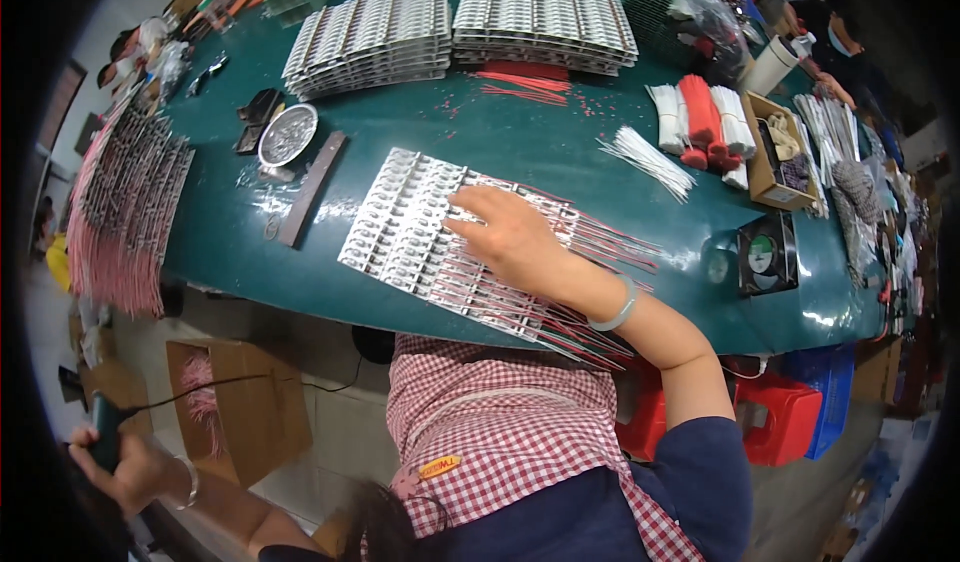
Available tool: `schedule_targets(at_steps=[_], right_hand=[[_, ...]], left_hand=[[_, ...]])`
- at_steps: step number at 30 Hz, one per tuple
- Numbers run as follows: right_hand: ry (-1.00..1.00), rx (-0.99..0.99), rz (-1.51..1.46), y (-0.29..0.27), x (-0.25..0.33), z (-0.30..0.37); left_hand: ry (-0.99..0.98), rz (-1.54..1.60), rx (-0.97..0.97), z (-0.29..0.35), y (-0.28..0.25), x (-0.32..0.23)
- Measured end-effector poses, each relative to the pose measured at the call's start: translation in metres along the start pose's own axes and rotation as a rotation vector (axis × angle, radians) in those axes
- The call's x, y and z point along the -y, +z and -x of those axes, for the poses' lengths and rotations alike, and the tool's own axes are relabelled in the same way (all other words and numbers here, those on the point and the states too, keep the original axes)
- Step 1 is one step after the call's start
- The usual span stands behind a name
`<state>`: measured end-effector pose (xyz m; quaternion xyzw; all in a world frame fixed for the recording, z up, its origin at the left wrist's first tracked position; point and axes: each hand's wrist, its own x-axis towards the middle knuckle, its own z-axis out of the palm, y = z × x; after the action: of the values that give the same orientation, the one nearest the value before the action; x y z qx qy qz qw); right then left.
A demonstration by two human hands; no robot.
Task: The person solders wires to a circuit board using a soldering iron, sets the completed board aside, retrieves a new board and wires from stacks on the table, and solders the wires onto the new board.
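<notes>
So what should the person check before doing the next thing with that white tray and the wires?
1. Right hand flat on the white tray: ok.
2. Tray fully on the green table, not over the edge: ok.
3. Red and white wires lying straight out of the tray: ok.
4. Left hand free to help: not ok, it holds a dark tool away from the table.
5. Every tray slot filled: cannot tell.

Single head view, looking steeply down, close over green table, fisheye-bent edges
</notes>
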<state>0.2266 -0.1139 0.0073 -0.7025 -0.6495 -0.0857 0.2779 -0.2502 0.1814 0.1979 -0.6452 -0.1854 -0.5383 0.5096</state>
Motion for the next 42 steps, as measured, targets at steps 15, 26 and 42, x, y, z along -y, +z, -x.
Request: schedule_targets(at_steps=[15, 26, 42], right_hand=[[-0.143, 0.290, -0.229, 0.036, 0.015, -0.011], [0.021, 0.111, -0.275, 0.005, -0.016, -0.038], [0.185, -0.114, 0.684, 0.047, -0.219, -0.085]], left_hand=[[-2.540, 1.869, 0.295, 0.066, -0.012, -0.221], [-2.609, 1.874, 0.384, 0.051, 0.019, -0.273], [-2.582, 1.849, 0.548, 0.051, 0.017, -0.305]])
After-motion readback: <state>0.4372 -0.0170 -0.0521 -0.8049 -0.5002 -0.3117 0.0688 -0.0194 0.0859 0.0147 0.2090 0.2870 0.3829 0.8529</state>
